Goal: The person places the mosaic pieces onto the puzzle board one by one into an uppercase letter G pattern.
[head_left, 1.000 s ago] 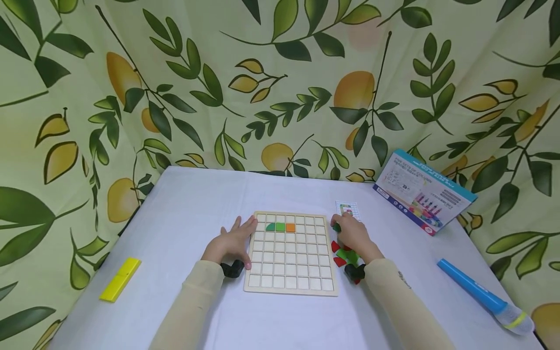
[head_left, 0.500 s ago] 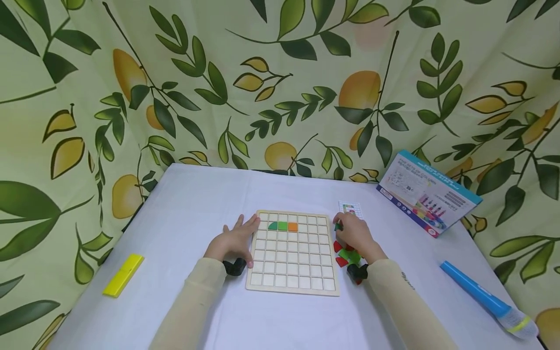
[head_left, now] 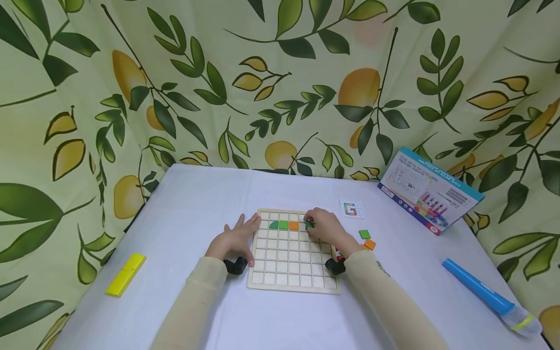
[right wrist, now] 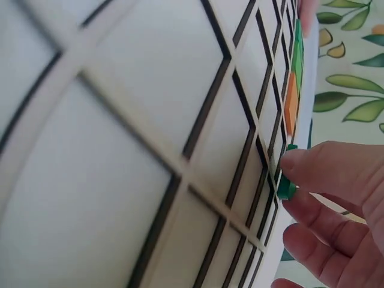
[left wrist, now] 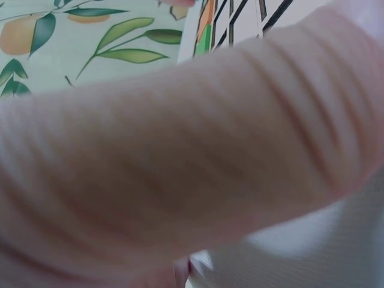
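A wooden grid board (head_left: 280, 278) lies flat in front of me in the head view. In its second row sit a dark green rounded tile (head_left: 274, 225), a light green square tile (head_left: 284, 225) and an orange square tile (head_left: 294, 225). My right hand (head_left: 325, 226) pinches a dark green tile (right wrist: 287, 187) between thumb and finger, over that same row, right of the orange tile. My left hand (head_left: 235, 242) rests along the board's left edge with fingers spread and thumb at the frame. In the left wrist view a blurred finger hides most of the board.
A pattern card (head_left: 351, 209) lies beyond the board's right corner. Loose green (head_left: 365, 234) and orange tiles (head_left: 370, 244) lie right of it, others partly hidden under the right wrist. A box (head_left: 430, 192), a blue microphone-like toy (head_left: 490, 296) and a yellow case (head_left: 126, 275) stand farther out.
My right hand has moved left from the loose tile pile onto the board, carrying the dark green tile. The card and some loose tiles are now uncovered. My left hand stays at the edge.
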Demonstrator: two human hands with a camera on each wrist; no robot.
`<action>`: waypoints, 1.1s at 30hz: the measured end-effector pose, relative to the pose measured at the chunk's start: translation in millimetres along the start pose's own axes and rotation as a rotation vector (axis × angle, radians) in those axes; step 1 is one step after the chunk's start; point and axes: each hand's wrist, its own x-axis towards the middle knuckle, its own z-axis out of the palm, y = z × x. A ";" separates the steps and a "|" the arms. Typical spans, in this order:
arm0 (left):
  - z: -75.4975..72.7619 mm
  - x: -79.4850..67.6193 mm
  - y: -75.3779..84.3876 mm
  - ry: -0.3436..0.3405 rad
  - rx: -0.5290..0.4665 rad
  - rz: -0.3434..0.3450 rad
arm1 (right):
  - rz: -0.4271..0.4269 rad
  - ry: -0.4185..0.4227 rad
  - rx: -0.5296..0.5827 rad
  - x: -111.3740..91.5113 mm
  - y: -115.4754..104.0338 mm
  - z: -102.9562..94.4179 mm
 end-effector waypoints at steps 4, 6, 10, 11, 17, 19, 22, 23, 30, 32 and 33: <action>1.3 0.0 -0.3 -0.003 0.002 0.000 | 0.012 -0.031 -0.020 4.1 -4.5 6.0; 1.8 -0.1 -0.5 -0.001 0.006 0.000 | 0.017 -0.041 -0.025 4.9 -5.6 8.3; 2.0 0.5 -0.9 0.003 0.014 0.007 | 0.001 -0.039 -0.032 6.6 -7.1 11.1; 1.9 0.5 -0.9 0.004 0.015 0.009 | -0.003 -0.039 -0.035 7.0 -7.3 11.7; 3.6 1.6 -2.7 0.006 0.011 0.012 | 0.014 -0.059 -0.048 8.4 -10.2 12.8; 4.2 1.9 -3.1 0.007 0.007 0.012 | 0.023 -0.059 -0.046 7.7 -10.2 11.8; 4.8 1.5 -3.3 0.009 -0.001 0.013 | 0.027 -0.043 -0.031 3.9 -7.4 7.5; 4.9 1.5 -3.4 0.008 -0.001 0.011 | 0.028 -0.036 -0.020 2.1 -5.3 5.3; 2.9 2.0 -2.9 0.010 0.005 0.009 | 0.085 0.001 0.019 -22.8 24.4 -22.6; 2.1 2.0 -2.7 0.013 0.007 0.011 | 0.124 0.006 0.022 -31.3 37.2 -31.2; 1.6 1.9 -2.6 0.014 0.008 0.012 | 0.151 0.004 0.028 -35.7 43.5 -35.1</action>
